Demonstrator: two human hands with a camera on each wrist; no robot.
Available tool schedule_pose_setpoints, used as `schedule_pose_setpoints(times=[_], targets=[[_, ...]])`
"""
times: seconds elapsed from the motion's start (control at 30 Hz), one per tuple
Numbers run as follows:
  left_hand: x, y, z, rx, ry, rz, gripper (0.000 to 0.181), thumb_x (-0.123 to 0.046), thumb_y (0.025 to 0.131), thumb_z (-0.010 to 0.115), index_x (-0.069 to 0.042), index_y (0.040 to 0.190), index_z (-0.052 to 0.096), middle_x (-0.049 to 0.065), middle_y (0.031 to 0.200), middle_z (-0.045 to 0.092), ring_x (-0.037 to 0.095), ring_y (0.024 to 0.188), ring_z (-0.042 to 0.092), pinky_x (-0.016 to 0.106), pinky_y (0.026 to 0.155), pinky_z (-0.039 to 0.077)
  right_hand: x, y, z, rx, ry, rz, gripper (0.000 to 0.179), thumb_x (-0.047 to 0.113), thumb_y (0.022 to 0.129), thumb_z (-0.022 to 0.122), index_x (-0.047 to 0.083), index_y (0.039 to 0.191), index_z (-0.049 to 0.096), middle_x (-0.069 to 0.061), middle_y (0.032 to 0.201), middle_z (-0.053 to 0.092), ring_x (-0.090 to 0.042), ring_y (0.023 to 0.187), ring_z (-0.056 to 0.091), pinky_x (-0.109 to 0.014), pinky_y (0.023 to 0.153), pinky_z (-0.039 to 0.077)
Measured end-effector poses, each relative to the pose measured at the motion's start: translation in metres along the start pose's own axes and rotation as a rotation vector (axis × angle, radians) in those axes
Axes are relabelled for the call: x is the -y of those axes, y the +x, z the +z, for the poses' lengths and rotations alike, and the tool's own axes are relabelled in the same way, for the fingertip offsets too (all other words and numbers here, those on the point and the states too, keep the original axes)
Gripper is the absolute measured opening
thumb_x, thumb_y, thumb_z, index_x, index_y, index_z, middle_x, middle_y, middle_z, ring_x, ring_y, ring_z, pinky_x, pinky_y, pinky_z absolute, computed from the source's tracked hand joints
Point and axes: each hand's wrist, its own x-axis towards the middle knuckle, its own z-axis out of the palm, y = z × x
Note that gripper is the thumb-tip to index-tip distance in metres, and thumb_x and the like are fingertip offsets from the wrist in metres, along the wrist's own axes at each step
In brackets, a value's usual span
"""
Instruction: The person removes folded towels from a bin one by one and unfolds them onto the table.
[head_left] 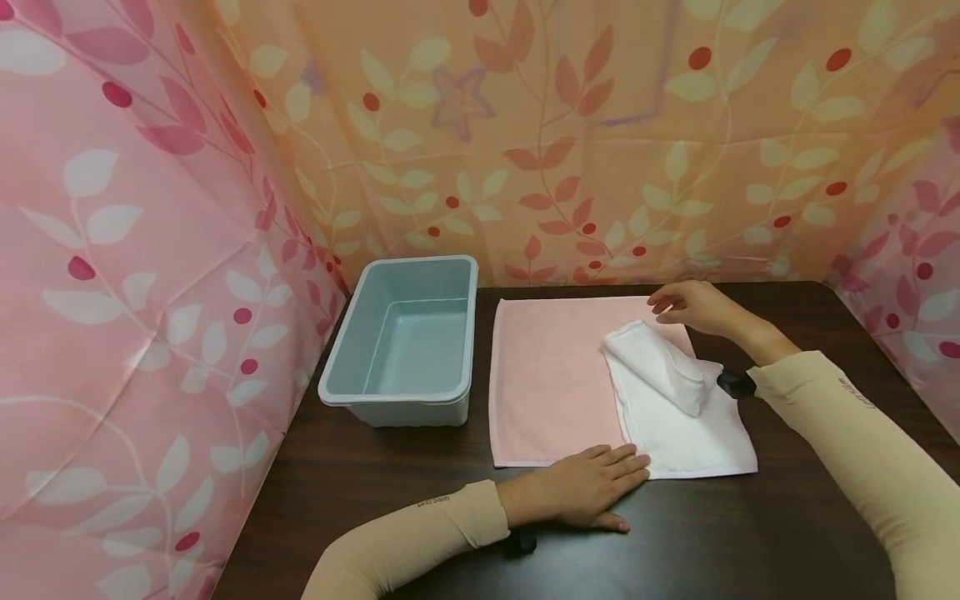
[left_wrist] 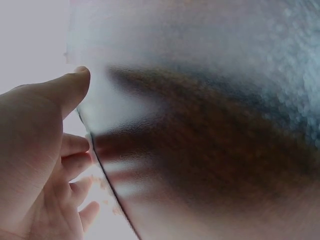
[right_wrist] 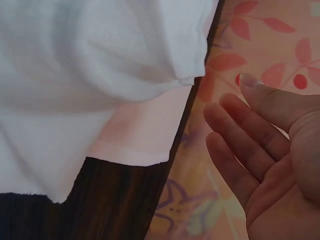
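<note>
Part of the pink towel (head_left: 555,379) on the table (head_left: 720,533) was hidden under a half-folded white cloth (head_left: 686,437), left hand (head_left: 591,487) lying flat at its near corner, right hand (head_left: 697,307) loose and empty just beyond it, left-wrist view kinda washed out.

R hand (right_wrist: 277,180) w/ loose fingers (right_wrist: 242,141) nr wht cloth (right_wrist: 110,60), pink cloth (right_wrist: 145,130) partly under, dk tabletop (right_wrist: 120,195), floral bkgd (right_wrist: 300,55)
</note>
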Motion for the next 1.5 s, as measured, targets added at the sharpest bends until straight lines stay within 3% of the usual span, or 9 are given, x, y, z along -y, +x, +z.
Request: schedule_pose_setpoints(times=[0.17,0.33,0.43,0.6,0.77,0.87,1.03,1.23,1.5], targets=[[0.0,0.0,0.0,-0.001,-0.001,-0.001,0.079,-0.067,0.098,0.035,-0.019,0.159,0.023,-0.004,0.167,0.018,0.014,0.156,0.016,0.029,0.124,0.025,0.007,-0.027,0.0,-0.042,-0.013,0.017,0.032,0.019,0.091,0.071,0.002,0.119,0.067,-0.019,0.11,0.074,-0.037,0.102,0.071,-0.049,0.089,0.057],[0.0,0.0,0.0,-0.005,-0.008,0.001,0.079,-0.066,0.098,0.036,-0.018,0.159,0.023,-0.004,0.167,0.019,0.014,0.156,0.016,0.029,0.124,0.024,0.007,-0.056,0.009,-0.097,0.019,0.065,0.036,0.027,0.089,0.074,0.003,0.115,0.07,-0.02,0.109,0.074,-0.034,0.096,0.073,-0.025,0.072,0.059],[0.0,0.0,0.001,-0.007,-0.016,0.001,0.079,-0.066,0.098,0.036,-0.018,0.159,0.022,-0.004,0.168,0.018,0.014,0.156,0.015,0.029,0.124,0.024,0.005,-0.072,0.018,-0.152,0.025,0.085,0.038,0.031,0.086,0.077,0.004,0.113,0.071,-0.018,0.105,0.075,-0.022,0.088,0.074,-0.016,0.067,0.053],[0.0,0.0,0.002,-0.008,-0.018,0.0,0.078,-0.066,0.098,0.036,-0.018,0.159,0.023,-0.004,0.167,0.019,0.014,0.156,0.015,0.028,0.124,0.024,0.0,-0.094,0.035,-0.237,0.049,0.109,0.041,0.033,0.081,0.081,0.006,0.111,0.072,-0.015,0.101,0.076,0.009,0.077,0.064,-0.014,0.065,0.051],[0.0,-0.001,0.002,-0.011,-0.015,0.0,0.078,-0.066,0.098,0.036,-0.018,0.159,0.023,-0.004,0.167,0.019,0.014,0.156,0.016,0.028,0.124,0.024,-0.002,-0.108,0.051,-0.262,0.071,0.151,0.047,0.036,0.077,0.085,0.007,0.111,0.072,-0.013,0.097,0.076,0.012,0.074,0.061,-0.014,0.064,0.051],[0.0,-0.001,0.001,-0.009,-0.013,-0.002,0.078,-0.066,0.098,0.036,-0.018,0.159,0.023,-0.004,0.167,0.019,0.014,0.156,0.015,0.028,0.124,0.024,-0.003,-0.111,0.057,-0.275,0.065,0.156,0.048,0.035,0.077,0.085,0.005,0.112,0.071,-0.014,0.094,0.076,0.011,0.073,0.06,-0.015,0.063,0.052],[0.001,-0.001,0.001,-0.011,-0.014,-0.001,0.078,-0.066,0.098,0.036,-0.018,0.159,0.023,-0.004,0.167,0.019,0.014,0.156,0.015,0.028,0.124,0.024,-0.004,-0.109,0.056,-0.354,0.003,0.109,0.03,0.016,0.081,0.082,0.006,0.108,0.073,-0.018,0.094,0.076,0.008,0.069,0.056,-0.015,0.06,0.049],[0.001,-0.001,0.0,-0.005,-0.012,-0.003,0.078,-0.066,0.098,0.036,-0.018,0.159,0.022,-0.004,0.168,0.018,0.014,0.156,0.014,0.028,0.124,0.023,-0.003,-0.094,0.036,-0.429,-0.041,0.072,0.022,0.003,0.083,0.076,0.01,0.104,0.075,-0.018,0.096,0.075,-0.003,0.063,0.049,-0.017,0.054,0.04],[0.0,-0.001,0.0,-0.01,-0.007,0.004,0.079,-0.066,0.098,0.036,-0.017,0.159,0.023,-0.003,0.167,0.019,0.015,0.156,0.016,0.028,0.124,0.025,-0.016,-0.063,0.008,-0.473,-0.04,0.02,0.024,-0.004,0.082,0.073,0.011,0.1,0.078,-0.018,0.097,0.076,-0.004,0.06,0.041,-0.017,0.054,0.032]])
